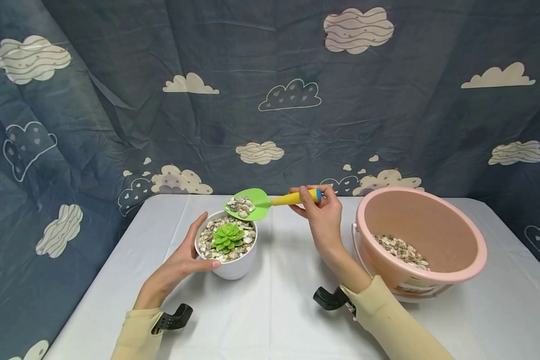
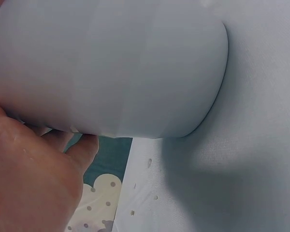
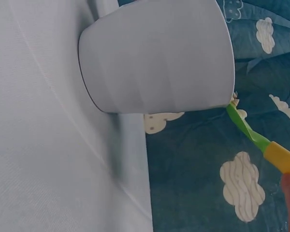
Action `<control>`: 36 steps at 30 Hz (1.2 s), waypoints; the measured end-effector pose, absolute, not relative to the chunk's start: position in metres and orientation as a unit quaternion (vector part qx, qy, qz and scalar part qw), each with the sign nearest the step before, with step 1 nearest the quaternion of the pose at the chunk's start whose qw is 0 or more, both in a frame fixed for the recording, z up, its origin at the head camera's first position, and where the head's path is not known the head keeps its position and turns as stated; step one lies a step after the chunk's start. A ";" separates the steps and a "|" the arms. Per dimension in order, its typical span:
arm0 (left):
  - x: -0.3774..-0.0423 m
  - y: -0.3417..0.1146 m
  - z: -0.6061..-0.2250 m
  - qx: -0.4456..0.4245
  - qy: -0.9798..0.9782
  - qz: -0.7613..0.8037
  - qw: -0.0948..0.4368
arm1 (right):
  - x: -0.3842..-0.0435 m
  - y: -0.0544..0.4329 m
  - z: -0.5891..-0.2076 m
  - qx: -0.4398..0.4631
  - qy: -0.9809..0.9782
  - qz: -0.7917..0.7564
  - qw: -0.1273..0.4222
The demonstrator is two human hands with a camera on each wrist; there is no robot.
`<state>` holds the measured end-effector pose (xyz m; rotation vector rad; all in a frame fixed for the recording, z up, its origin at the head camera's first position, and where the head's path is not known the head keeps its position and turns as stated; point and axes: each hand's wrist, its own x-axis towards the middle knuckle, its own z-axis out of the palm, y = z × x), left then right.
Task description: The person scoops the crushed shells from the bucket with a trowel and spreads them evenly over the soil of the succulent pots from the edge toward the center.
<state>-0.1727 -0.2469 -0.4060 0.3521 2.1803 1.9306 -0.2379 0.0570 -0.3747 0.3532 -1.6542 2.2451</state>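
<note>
The left hand (image 1: 176,267) holds a white plant pot (image 1: 236,270) from its left side, thumb at the front and fingers round the back. In the pot stands a green succulent (image 1: 227,237), ringed by small pale and brown shell-like pebbles (image 1: 210,225). The right hand (image 1: 322,217) grips the yellow handle of a garden trowel (image 1: 262,204). Its green blade lies over the pot's back rim and carries a small heap of the same pebbles. From the right wrist view, the blade's edge shows right at the rim of the pot (image 3: 159,58). The left wrist view shows the pot's smooth wall (image 2: 111,67).
A pink bucket (image 1: 420,200) with pebbles at its bottom stands at the right, beside the right forearm. White cloth (image 1: 270,315) covers the table. Behind it hangs a dark blue curtain (image 1: 234,130) with a cloud print. Each wrist wears a black mount (image 1: 176,317).
</note>
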 end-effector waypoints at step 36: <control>-0.174 -0.247 -0.405 0.112 0.750 0.646 0.090 | -0.265 0.033 -0.382 0.174 -0.525 0.828 0.086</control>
